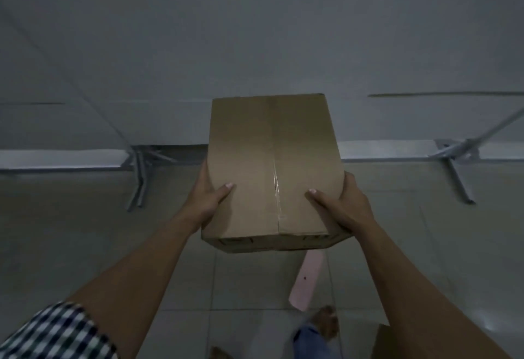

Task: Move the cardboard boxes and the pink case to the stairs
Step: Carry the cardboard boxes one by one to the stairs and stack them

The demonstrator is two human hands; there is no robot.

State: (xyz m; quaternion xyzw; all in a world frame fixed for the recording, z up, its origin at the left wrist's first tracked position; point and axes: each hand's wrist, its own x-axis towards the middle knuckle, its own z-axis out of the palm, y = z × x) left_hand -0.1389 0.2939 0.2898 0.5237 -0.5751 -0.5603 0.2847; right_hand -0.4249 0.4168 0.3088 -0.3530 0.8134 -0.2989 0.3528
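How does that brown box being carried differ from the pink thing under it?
The cardboard box is brown and bulky; the pink case is pale pink and slim. The box is held between left hand and right hand; the case lies untouched on the floor.

Navy-and-white checked sleeve [54,333]

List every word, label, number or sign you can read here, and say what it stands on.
Nothing here can be read.
Held cardboard box, near side face: dark printed marks, too blurred to read.
Clear tape along the box top: no print visible.
Pink case on the floor: one small dark dot, no lettering visible.
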